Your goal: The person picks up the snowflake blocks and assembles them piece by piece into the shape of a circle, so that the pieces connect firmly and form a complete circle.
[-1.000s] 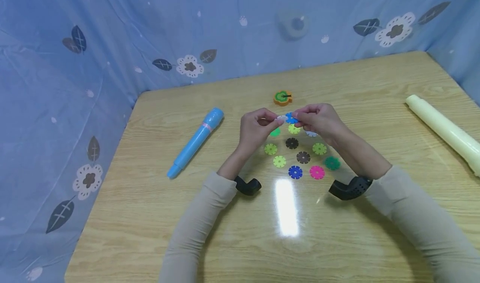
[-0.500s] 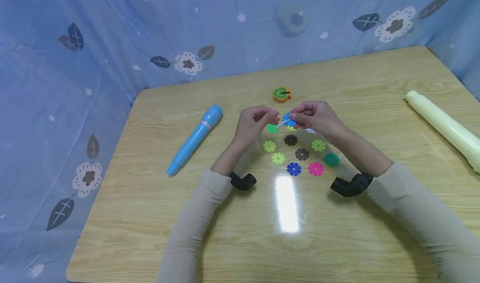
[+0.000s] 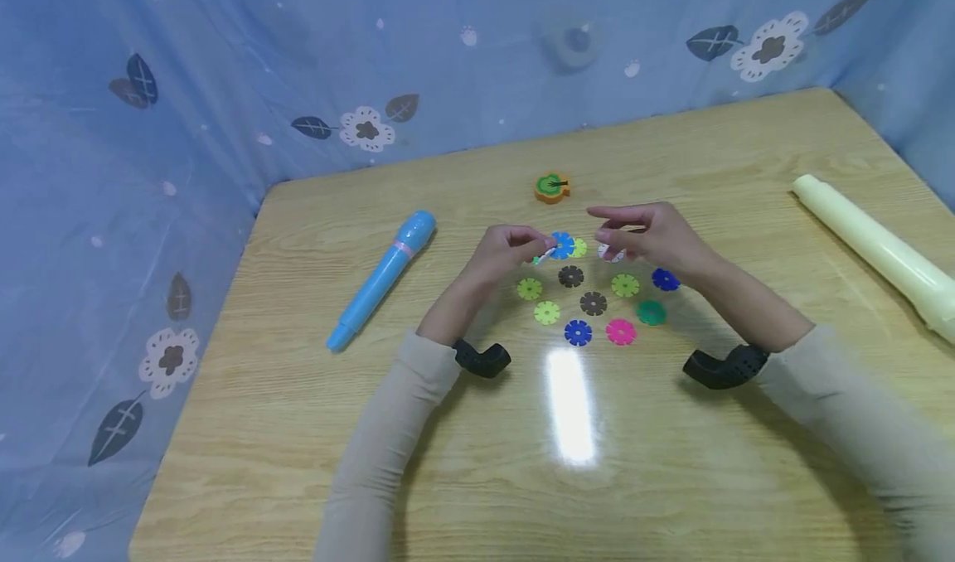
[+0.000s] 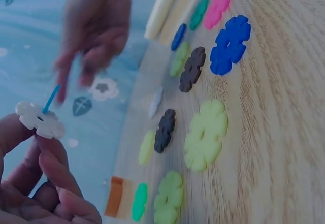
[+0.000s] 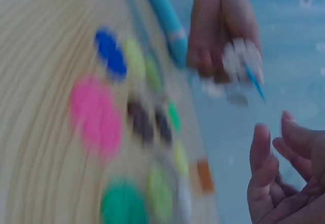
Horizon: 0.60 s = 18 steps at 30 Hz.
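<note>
My left hand (image 3: 496, 257) pinches a white notched plastic disc (image 4: 43, 123) between thumb and fingers above the table. Slotted into that white disc and standing across it is a blue notched disc (image 3: 562, 245), seen edge-on in both wrist views. My right hand (image 3: 652, 234) hovers to the right with fingers spread and nothing between them, apart from the joined pair. Below the hands lie several loose discs: a pink one (image 3: 621, 331), a green one (image 3: 652, 312), dark blue ones, dark brown ones, yellow-green ones and a white disc (image 3: 610, 253) partly behind the right fingers.
An orange block with a green tree (image 3: 552, 187) sits behind the discs. To the left lies a light blue tube (image 3: 382, 280), to the right a cream tube (image 3: 873, 251). A blue patterned curtain (image 3: 448, 73) borders the table's back and left side.
The right hand has let go of the blue disc and drawn away to the right, uncovering a dark blue disc. The left hand now holds the joined white and blue discs.
</note>
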{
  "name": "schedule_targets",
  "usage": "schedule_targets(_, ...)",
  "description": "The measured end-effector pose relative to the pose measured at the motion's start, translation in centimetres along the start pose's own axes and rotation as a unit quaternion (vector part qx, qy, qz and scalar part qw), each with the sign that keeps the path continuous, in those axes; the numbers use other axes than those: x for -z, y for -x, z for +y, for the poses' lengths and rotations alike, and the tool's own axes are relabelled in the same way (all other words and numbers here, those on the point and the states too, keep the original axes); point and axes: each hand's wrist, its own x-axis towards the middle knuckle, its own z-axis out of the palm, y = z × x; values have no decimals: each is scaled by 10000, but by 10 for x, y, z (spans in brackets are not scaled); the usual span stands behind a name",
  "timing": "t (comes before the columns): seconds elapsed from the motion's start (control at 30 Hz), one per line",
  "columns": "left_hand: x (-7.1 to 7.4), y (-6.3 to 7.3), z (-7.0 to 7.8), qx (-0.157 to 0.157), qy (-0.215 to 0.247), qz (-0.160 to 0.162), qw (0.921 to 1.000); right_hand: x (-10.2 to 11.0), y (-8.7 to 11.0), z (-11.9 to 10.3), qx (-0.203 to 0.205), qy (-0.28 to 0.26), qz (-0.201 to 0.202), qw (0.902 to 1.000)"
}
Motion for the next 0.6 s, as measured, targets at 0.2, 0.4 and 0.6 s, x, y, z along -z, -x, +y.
schedule_targets(0.2,4,0,-4,256,190,204,9993,48,29,34,-483,1288,163,9904)
schedule_targets(0.4,8,2,0,535,214,232,9981,54,35,52,-473,1811,-343,9817)
schedule_targets(0.6,0,-1,3,783,23,127,9968,49,40,52,-446,2332,-17,9714)
